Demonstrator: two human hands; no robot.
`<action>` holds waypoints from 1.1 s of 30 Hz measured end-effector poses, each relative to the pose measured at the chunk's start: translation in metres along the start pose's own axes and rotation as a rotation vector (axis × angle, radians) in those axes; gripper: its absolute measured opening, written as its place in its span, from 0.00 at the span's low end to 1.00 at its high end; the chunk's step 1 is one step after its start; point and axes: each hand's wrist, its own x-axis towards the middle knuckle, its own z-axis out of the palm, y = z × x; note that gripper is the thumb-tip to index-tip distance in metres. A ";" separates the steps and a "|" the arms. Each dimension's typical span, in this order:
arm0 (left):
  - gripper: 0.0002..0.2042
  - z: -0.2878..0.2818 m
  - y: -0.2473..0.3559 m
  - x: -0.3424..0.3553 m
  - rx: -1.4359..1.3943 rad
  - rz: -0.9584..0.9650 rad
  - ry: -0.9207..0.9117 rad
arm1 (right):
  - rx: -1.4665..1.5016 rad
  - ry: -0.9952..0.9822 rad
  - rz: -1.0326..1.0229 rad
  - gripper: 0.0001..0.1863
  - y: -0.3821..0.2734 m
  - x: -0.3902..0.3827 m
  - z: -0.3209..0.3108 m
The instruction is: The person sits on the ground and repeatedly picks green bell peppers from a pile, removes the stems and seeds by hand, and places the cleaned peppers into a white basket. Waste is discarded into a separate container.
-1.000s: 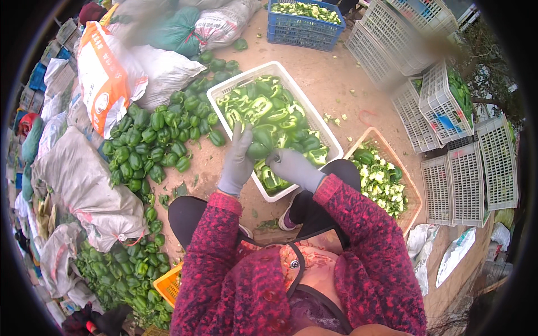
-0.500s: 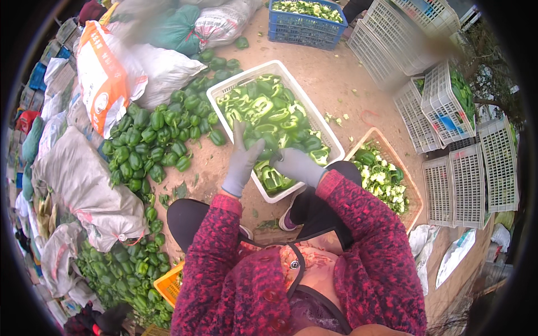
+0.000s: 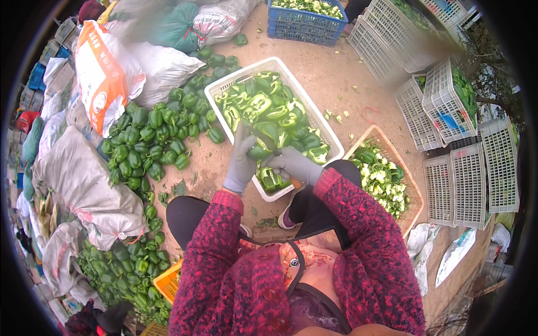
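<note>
A big white crate holds cut green peppers. Over its near end, the gloved left hand grips a green pepper, and the gloved right hand grips an orange-handled knife.

1 fisheye view from head height, steeply downward over the nearby white crate.

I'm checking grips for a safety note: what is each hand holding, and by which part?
The right hand holds a knife by its orange-brown handle. The left hand holds a green bell pepper, apparently by its side.
</note>
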 end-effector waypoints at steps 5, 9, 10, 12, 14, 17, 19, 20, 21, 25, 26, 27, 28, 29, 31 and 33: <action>0.40 -0.017 -0.004 0.012 -0.095 -0.008 0.069 | -0.148 0.040 0.005 0.17 -0.012 -0.028 0.009; 0.42 -0.010 0.002 0.009 0.098 0.042 0.211 | -0.472 0.296 -0.037 0.27 -0.028 -0.061 0.003; 0.43 -0.005 0.004 0.006 0.227 0.052 0.205 | -0.522 0.367 -0.100 0.29 -0.032 -0.063 0.003; 0.44 0.010 0.008 0.001 0.491 0.049 0.166 | -0.602 0.522 -0.226 0.34 -0.041 -0.059 0.002; 0.44 0.022 0.015 -0.002 0.758 0.052 0.104 | -0.642 0.460 -0.270 0.37 -0.048 -0.044 0.002; 0.42 0.028 0.021 0.001 0.718 0.150 -0.012 | -0.391 0.260 -0.145 0.34 -0.058 -0.018 -0.019; 0.41 0.023 0.019 0.003 0.629 0.124 0.012 | -0.268 0.152 -0.132 0.31 -0.061 -0.007 -0.044; 0.40 0.019 0.015 0.005 0.397 0.125 -0.006 | -0.260 0.147 -0.086 0.29 -0.064 -0.002 -0.060; 0.40 0.015 0.010 0.007 0.174 0.106 0.011 | -0.249 0.145 -0.042 0.28 -0.065 0.001 -0.077; 0.32 -0.001 -0.006 0.016 0.107 0.197 0.236 | -0.149 0.181 -0.028 0.23 -0.045 0.014 -0.106; 0.30 -0.004 -0.007 0.017 0.133 0.183 0.348 | -0.157 0.195 -0.036 0.23 -0.039 0.017 -0.109; 0.29 -0.005 -0.007 0.017 0.195 0.236 0.389 | -0.144 0.222 -0.095 0.23 -0.032 0.025 -0.103; 0.28 -0.005 -0.005 0.018 0.163 0.281 0.355 | -0.323 0.140 -0.006 0.24 -0.028 0.028 -0.103; 0.28 -0.003 -0.003 0.017 0.037 0.268 0.295 | -0.495 0.061 0.081 0.25 -0.025 0.030 -0.098; 0.31 0.004 0.003 0.013 0.101 0.250 0.256 | -0.742 -0.010 0.107 0.28 -0.029 0.028 -0.093; 0.35 0.014 0.008 0.008 -0.022 0.199 0.167 | -0.532 0.219 0.041 0.28 -0.041 0.019 -0.085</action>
